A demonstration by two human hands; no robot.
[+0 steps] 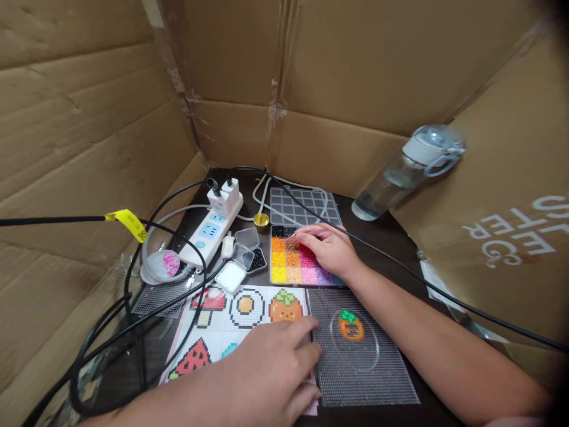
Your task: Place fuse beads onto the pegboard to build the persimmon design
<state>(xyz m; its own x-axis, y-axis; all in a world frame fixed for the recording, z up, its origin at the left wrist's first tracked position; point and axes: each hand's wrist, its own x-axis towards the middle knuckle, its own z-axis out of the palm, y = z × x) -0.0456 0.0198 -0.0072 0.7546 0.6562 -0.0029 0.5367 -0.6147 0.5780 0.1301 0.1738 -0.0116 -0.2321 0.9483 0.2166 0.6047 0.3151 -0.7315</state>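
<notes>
My right hand (331,246) pinches a pair of thin pinkish tweezers (295,236) over the bead box (271,274). Their tip is by the orange and brown beads; several compartments lie under my hand. My left hand (284,362) rests palm down with fingers apart on the pattern sheet (217,344), near its right edge. Printed there are a mushroom, an egg, a persimmon and a watermelon slice. Right of it lies a clear pegboard (368,385) bearing an orange bead figure (351,328) with a green top, its middle partly unfilled.
Small boxes of white beads (230,277) and black beads (258,260) stand left of the bead box. A power strip (208,231), looping black cables (133,284), a dish of pink beads (170,264) and a gold cup (261,221) are beyond. A water bottle (395,172) leans against cardboard walls.
</notes>
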